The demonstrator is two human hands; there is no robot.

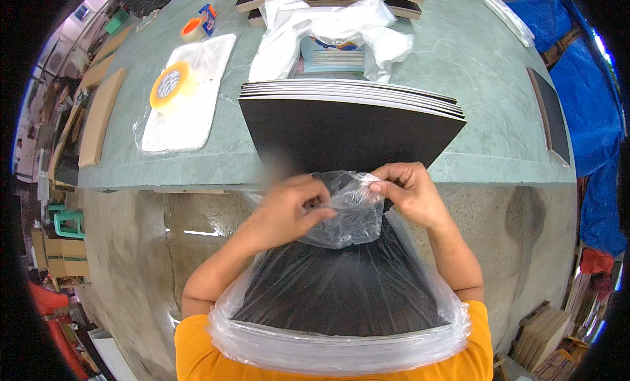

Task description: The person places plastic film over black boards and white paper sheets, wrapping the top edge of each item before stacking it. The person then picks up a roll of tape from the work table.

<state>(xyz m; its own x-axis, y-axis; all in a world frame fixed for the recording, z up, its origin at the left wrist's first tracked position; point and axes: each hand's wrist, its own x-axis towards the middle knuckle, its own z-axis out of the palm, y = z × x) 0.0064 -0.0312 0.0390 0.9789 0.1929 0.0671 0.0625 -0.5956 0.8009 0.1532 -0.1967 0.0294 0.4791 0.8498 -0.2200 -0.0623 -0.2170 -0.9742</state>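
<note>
Gathered clear plastic [348, 217] lies between my hands, its film crumpled. With thumb and fingers, my right hand [410, 190] pinches its upper right edge. My left hand [289, 207] has its fingers curled at the film's left side; the grip there is partly hidden. Just beyond my hands, a stack of black boards [354, 128] with white edges leans upright at the table's front edge. Close to my body, a large clear plastic bag [335, 348] with a thick, folded rim covers a black surface [341, 289].
A green table [453, 53] spans the view. On it lie a tape roll [172, 85] over white plastic sheets [184, 128], an orange tape dispenser [193, 28], a crumpled white bag [282, 40] and a dark board [548, 115]. Blue tarp [584, 99] hangs at right.
</note>
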